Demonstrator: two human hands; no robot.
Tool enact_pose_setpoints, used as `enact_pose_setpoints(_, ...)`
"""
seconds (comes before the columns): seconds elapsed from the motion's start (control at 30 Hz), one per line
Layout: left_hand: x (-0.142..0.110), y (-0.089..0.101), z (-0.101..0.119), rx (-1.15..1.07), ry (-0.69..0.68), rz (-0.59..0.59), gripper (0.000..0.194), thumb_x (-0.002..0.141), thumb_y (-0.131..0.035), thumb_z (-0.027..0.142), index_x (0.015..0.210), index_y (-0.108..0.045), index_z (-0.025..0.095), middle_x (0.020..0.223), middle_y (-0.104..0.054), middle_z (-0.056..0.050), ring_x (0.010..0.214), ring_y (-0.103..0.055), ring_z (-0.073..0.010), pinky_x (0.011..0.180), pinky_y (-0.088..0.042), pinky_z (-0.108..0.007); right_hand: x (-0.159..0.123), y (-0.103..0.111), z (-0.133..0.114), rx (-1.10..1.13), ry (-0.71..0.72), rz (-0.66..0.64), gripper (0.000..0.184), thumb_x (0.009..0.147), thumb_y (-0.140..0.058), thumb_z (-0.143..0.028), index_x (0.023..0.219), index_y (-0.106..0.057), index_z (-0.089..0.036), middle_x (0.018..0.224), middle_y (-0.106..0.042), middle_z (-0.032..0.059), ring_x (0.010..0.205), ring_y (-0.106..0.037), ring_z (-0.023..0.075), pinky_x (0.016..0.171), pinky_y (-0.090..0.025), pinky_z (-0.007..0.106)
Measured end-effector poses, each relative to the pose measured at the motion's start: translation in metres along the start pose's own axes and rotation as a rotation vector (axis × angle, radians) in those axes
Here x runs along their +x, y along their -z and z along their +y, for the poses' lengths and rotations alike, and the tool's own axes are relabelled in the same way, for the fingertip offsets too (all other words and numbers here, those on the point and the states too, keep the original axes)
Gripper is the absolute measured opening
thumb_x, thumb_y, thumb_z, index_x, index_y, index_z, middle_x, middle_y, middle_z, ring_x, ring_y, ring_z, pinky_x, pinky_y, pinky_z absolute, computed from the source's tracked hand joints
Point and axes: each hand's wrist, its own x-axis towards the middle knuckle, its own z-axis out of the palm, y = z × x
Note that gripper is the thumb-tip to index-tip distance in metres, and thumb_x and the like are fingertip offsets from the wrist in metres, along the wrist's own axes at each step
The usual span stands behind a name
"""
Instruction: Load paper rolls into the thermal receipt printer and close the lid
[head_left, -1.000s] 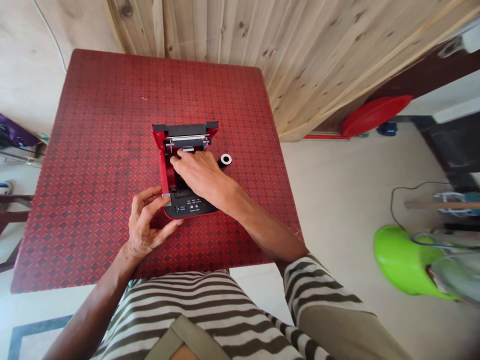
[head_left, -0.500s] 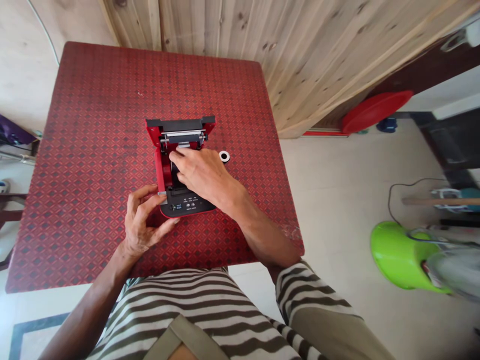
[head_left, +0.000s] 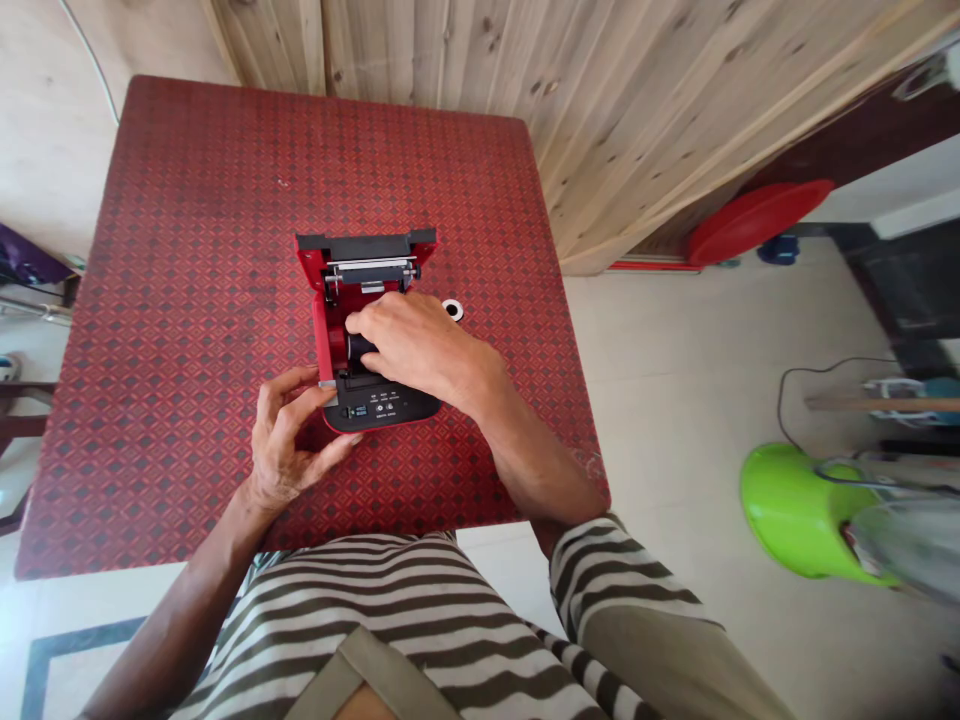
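Note:
A red and black label printer (head_left: 384, 412) sits on the table with its lid (head_left: 367, 245) raised, showing metal rods and a roller under it. My left hand (head_left: 283, 440) grips the printer's front left corner, fingers at the side and thumb by the front edge. Inside the open compartment my right hand (head_left: 427, 350) closes its thumb and fingers round a black roll (head_left: 361, 347), most of which the hand covers. A small white ring with a dark centre (head_left: 453, 309) lies on the table just beyond my right hand, which overlaps it a little.
The table (head_left: 187, 300) has a red patterned cover. A wooden plank wall (head_left: 420, 55) borders its far side. On the floor to the right are a bright green tub (head_left: 787, 510), a cable and a wooden handle (head_left: 877, 404); a red round basin (head_left: 757, 220) leans farther back.
My right hand has shifted slightly to the right inside the compartment, and more of the black roll shows. My left hand keeps its place on the printer. The whole view has moved slightly.

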Motion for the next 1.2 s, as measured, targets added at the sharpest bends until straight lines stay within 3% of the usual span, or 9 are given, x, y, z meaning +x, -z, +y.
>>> enact_pose_setpoints(0.17, 0.001, 0.0, 0.0, -0.001, -0.007, 0.0, 0.062, 0.089, -0.084, 0.046, 0.141, -0.057, 0.026, 0.131, -0.066, -0.013, 0.118, -0.069, -0.0271, 0.094, -0.063, -0.042, -0.007, -0.001, -0.004, 0.03, -0.029, 0.07, 0.034, 0.103, -0.051, -0.008, 0.131, -0.07, -0.013, 0.123, -0.077, 0.016, 0.105, -0.074, 0.0282, 0.086, -0.051, 0.038)
enact_pose_setpoints(0.27, 0.0, 0.001, 0.0, 0.003, 0.002, -0.005, 0.062, 0.089, -0.084, 0.046, 0.141, -0.057, 0.027, 0.131, -0.066, -0.012, 0.116, -0.069, -0.0268, 0.094, -0.062, -0.043, -0.021, -0.001, -0.003, 0.127, -0.014, 0.19, 0.034, 0.102, -0.056, -0.01, 0.133, -0.068, -0.016, 0.124, -0.076, 0.0116, 0.101, -0.072, 0.0243, 0.083, -0.05, 0.034)
enact_pose_setpoints(0.43, 0.001, 0.001, 0.0, -0.004, -0.004, -0.008, 0.062, 0.088, -0.085, 0.044, 0.14, -0.058, 0.025, 0.13, -0.065, -0.013, 0.117, -0.068, -0.0264, 0.093, -0.061, -0.04, -0.076, -0.005, 0.022, 0.613, 0.1, 0.524, 0.021, 0.095, -0.078, -0.026, 0.115, -0.072, -0.023, 0.105, -0.077, -0.0011, 0.07, -0.061, 0.0111, 0.063, -0.046, 0.026)
enact_pose_setpoints(0.6, 0.0, 0.001, -0.001, 0.014, 0.005, -0.002, 0.064, 0.085, -0.088, 0.044, 0.139, -0.059, 0.026, 0.129, -0.067, -0.012, 0.115, -0.069, -0.0268, 0.095, -0.061, -0.042, -0.123, -0.059, 0.051, 0.978, -0.227, 0.779, 0.031, 0.083, -0.089, -0.037, 0.107, -0.073, -0.026, 0.093, -0.074, -0.0019, 0.069, -0.06, 0.0132, 0.059, -0.047, 0.026)
enact_pose_setpoints(0.73, -0.001, 0.002, -0.004, 0.019, -0.003, -0.01, 0.065, 0.084, -0.089, 0.044, 0.139, -0.06, 0.026, 0.131, -0.067, -0.012, 0.116, -0.069, -0.0275, 0.097, -0.061, -0.043, -0.118, -0.118, 0.045, 1.11, -0.344, 0.684, 0.028, 0.082, -0.084, -0.033, 0.105, -0.071, -0.024, 0.094, -0.075, -0.0001, 0.071, -0.064, 0.0141, 0.065, -0.052, 0.028)
enact_pose_setpoints(0.87, 0.0, 0.003, -0.007, 0.038, -0.021, -0.015, 0.065, 0.083, -0.089, 0.046, 0.138, -0.06, 0.027, 0.13, -0.067, -0.011, 0.115, -0.069, -0.0274, 0.097, -0.06, -0.044, -0.099, -0.15, 0.029, 1.007, -0.34, 0.695, 0.022, 0.085, -0.076, -0.026, 0.105, -0.071, -0.022, 0.097, -0.078, 0.002, 0.075, -0.067, 0.0148, 0.073, -0.057, 0.03)
enact_pose_setpoints(1.03, -0.001, 0.002, -0.008, 0.031, -0.011, -0.009, 0.066, 0.082, -0.09, 0.046, 0.138, -0.06, 0.027, 0.129, -0.068, -0.012, 0.116, -0.069, -0.0282, 0.097, -0.059, -0.045, -0.098, -0.154, 0.029, 0.964, -0.291, 0.665, 0.024, 0.088, -0.075, -0.025, 0.111, -0.069, -0.021, 0.108, -0.079, 0.006, 0.095, -0.075, 0.0199, 0.09, -0.06, 0.037)
enact_pose_setpoints(1.17, 0.0, 0.002, -0.007, 0.01, -0.03, 0.002, 0.068, 0.082, -0.091, 0.045, 0.14, -0.061, 0.025, 0.128, -0.067, -0.013, 0.116, -0.068, -0.0288, 0.096, -0.06, -0.044, -0.112, -0.141, 0.051, 1.149, -0.226, 0.498, 0.065, 0.079, -0.09, -0.032, 0.136, -0.061, -0.023, 0.128, -0.077, 0.0103, 0.1, -0.076, 0.02, 0.088, -0.062, 0.038)
enact_pose_setpoints(1.2, 0.001, 0.001, -0.007, 0.006, -0.034, 0.004, 0.068, 0.082, -0.091, 0.044, 0.141, -0.061, 0.025, 0.128, -0.067, -0.014, 0.116, -0.068, -0.0288, 0.096, -0.06, -0.044, -0.114, -0.136, 0.06, 1.206, -0.216, 0.476, 0.066, 0.078, -0.092, -0.035, 0.136, -0.062, -0.024, 0.128, -0.078, 0.0104, 0.097, -0.076, 0.0196, 0.085, -0.063, 0.037)
